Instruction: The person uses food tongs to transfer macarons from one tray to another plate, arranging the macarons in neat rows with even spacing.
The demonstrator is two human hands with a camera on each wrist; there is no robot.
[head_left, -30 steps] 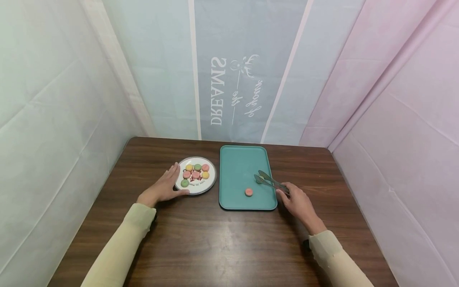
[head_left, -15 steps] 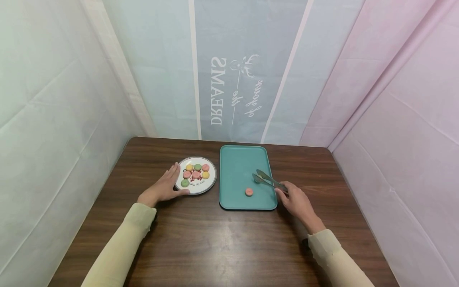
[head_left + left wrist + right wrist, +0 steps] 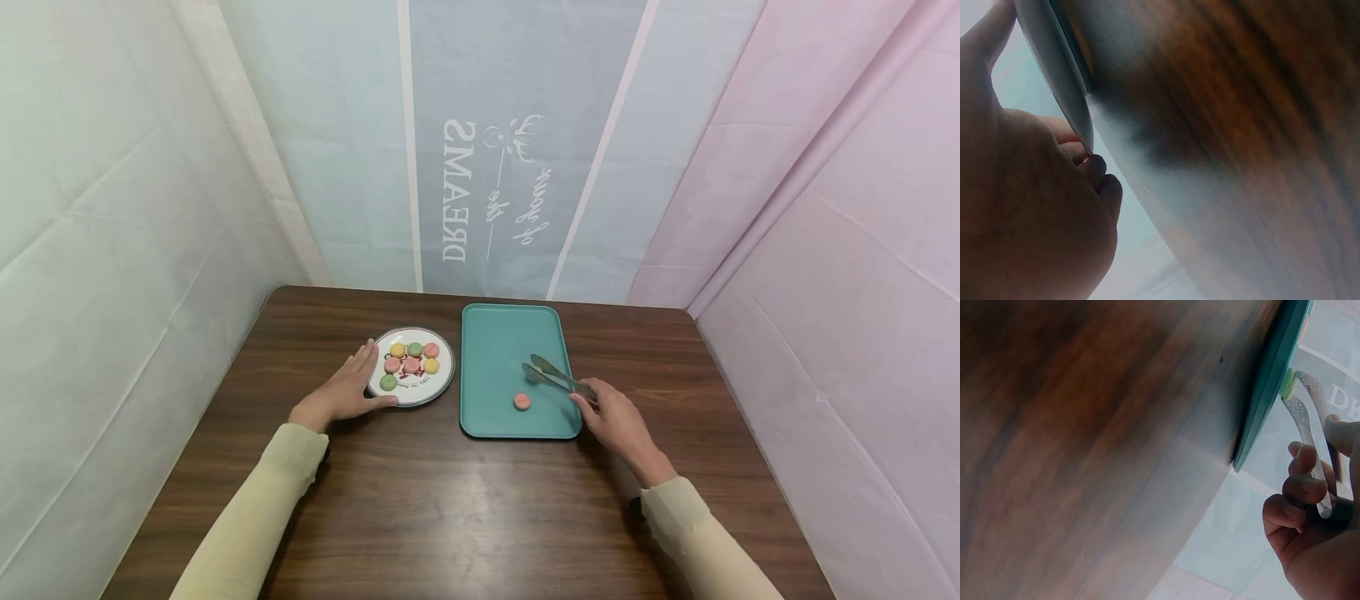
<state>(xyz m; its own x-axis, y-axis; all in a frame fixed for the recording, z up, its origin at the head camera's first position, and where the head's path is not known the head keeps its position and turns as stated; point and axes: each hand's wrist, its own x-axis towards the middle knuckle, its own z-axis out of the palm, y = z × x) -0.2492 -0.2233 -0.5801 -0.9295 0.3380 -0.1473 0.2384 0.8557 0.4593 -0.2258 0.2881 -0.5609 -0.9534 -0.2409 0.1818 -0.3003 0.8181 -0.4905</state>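
My left hand holds the rim of a white plate with a dark edge line, thumb at the near side and fingers along the left. Several pink, yellow and green macarons rest on the plate, among them a green macaron near my thumb. In my right hand I grip metal tongs, tips low over the teal tray. The right wrist view shows a green macaron between the perforated tong tips. A pink macaron lies on the tray, nearer to me than the tips.
The brown wooden table extends toward me. Plate and tray stand side by side with a narrow gap. A printed cloth backdrop rises behind the table's far edge, and cloth walls flank both sides.
My right hand and the tongs have shifted slightly left over the tray. The left hand, plate and pink macaron on the tray stay in place.
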